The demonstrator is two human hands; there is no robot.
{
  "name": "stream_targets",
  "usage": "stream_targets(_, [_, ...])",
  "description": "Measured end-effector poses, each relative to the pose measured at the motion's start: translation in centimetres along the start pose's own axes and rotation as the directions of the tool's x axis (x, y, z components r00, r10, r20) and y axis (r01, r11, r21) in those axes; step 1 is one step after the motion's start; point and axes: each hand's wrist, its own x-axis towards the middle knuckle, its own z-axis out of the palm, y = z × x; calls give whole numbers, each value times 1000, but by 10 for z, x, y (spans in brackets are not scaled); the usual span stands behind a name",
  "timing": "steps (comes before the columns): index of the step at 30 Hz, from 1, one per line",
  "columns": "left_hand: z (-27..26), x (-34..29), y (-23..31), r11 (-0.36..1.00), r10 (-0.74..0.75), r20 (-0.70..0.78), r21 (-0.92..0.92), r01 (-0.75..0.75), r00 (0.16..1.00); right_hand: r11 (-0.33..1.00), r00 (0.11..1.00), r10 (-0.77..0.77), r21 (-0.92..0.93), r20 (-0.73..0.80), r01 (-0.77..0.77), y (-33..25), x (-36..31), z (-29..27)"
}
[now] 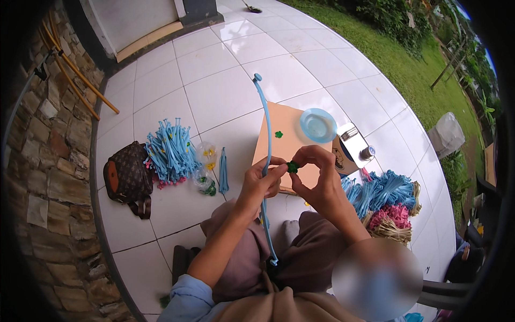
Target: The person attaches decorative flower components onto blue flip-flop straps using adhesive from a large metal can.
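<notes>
My left hand (pixel 259 185) is closed around a long light-blue cord (pixel 269 129) with knobbed ends, which stands up above the fist and hangs down over my lap. Its thumb and forefinger also reach one side of a small dark-green flower (pixel 292 167). On the flower's other side, my right hand (pixel 324 180) pinches it between thumb and forefinger. Below both hands is a tan board (pixel 289 112), where a second green flower (pixel 279 134) lies by itself. A light-blue dish (pixel 318 125) rests at the board's far right corner.
Right of the board stand an open box (pixel 351 144) and a spool (pixel 367 153), with bundles of blue, pink and beige cords (pixel 389 190) nearer me. At left lie a brown bag (pixel 129 174), a blue cord pile (pixel 171 150) and clear plastic bags (pixel 206 155). A stone wall (pixel 45 188) borders the tiles.
</notes>
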Motion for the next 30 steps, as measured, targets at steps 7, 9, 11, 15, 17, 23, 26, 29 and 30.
stream_targets(7, [-8,-1,6,991,-116,67,-56,119,991,951,978,-153,-247,143,185,-2,3,-5])
stream_targets(9, [-8,-3,7,979,-151,104,-123,163,983,893,938,-238,-321,253,314,1,0,-7])
stream_targets(11, [-9,-2,8,960,-182,141,-188,207,973,894,938,-252,-315,237,319,-2,3,-8])
stream_targets(15, [-4,-5,11,914,-278,214,-241,327,936,991,997,-55,-125,-55,48,-2,2,-1])
stream_targets(17, [-5,-4,9,895,-266,255,-292,337,929,988,983,136,90,-126,-125,-3,4,-1])
stream_targets(23, [-1,-7,9,956,-176,274,-182,230,946,694,847,526,614,-76,-376,0,9,-3])
stream_targets(26, [-4,-5,6,961,-121,285,-206,184,951,617,788,613,654,-52,-437,-3,11,-6])
stream_targets(29, [-4,-3,6,972,-71,227,-205,119,971,538,772,635,718,0,-442,-1,11,-9])
stream_targets(30, [-3,-3,6,971,-72,227,-206,120,971,537,771,637,717,0,-444,0,11,-9])
